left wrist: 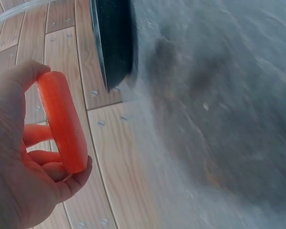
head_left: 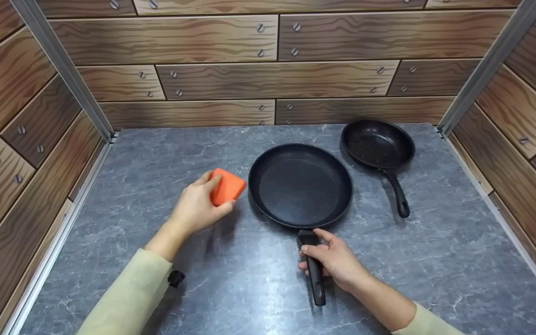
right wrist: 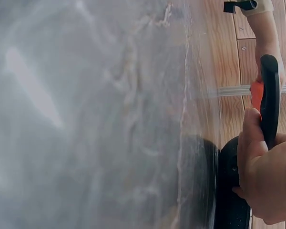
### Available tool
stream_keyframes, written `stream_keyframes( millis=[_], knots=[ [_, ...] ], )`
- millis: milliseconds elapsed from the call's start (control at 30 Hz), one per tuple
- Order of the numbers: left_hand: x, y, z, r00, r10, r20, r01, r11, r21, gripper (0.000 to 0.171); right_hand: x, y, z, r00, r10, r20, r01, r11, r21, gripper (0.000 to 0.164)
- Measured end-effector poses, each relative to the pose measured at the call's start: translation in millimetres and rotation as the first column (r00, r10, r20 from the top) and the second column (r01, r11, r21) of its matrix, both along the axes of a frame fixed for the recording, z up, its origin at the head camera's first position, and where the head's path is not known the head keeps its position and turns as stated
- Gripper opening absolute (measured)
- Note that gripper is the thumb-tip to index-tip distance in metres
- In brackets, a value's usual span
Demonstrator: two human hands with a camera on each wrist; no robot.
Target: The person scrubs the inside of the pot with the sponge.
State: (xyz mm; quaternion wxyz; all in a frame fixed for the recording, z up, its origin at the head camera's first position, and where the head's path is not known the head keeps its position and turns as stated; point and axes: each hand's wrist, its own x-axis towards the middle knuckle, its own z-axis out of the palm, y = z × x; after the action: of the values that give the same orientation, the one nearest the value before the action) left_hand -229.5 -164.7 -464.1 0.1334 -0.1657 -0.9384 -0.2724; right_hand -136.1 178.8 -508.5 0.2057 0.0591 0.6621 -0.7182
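Observation:
An orange sponge (head_left: 229,187) is pinched between the thumb and fingers of my left hand (head_left: 198,204), just left of the larger frying pan (head_left: 300,186). In the left wrist view the sponge (left wrist: 64,121) is held edge-on, above the tabletop and apart from the pan (left wrist: 115,43). My right hand (head_left: 340,263) grips the larger pan's black handle (head_left: 315,277) near the pan end, thumb on top. The right wrist view shows the handle (right wrist: 270,102) rising past the right hand (right wrist: 267,171). The pan's dark inside surface shows nothing in it.
A smaller speckled frying pan (head_left: 378,144) stands at the back right, its handle (head_left: 397,195) pointing toward the front. Wood-patterned walls (head_left: 217,39) enclose the grey marbled tabletop (head_left: 156,153) at the back and both sides. A black strap end (head_left: 176,278) hangs at the left sleeve.

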Motion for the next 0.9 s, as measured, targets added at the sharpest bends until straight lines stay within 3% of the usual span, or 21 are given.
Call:
stream_keyframes(
  millis=[600,900],
  knots=[
    [-37.3,58.9,10.0,0.985,-0.132,0.110,0.140,0.988,-0.069,0.082,-1.5,-0.9,-4.1,1.000,0.004,-0.007,-0.004,1.000,-0.026,0.084],
    [-56.3,74.2,7.6,0.943,-0.250,0.217,0.295,0.933,-0.206,0.069,-1.1,-0.5,-4.0,1.000,0.015,-0.004,-0.015,0.999,-0.045,0.087]
  ],
)
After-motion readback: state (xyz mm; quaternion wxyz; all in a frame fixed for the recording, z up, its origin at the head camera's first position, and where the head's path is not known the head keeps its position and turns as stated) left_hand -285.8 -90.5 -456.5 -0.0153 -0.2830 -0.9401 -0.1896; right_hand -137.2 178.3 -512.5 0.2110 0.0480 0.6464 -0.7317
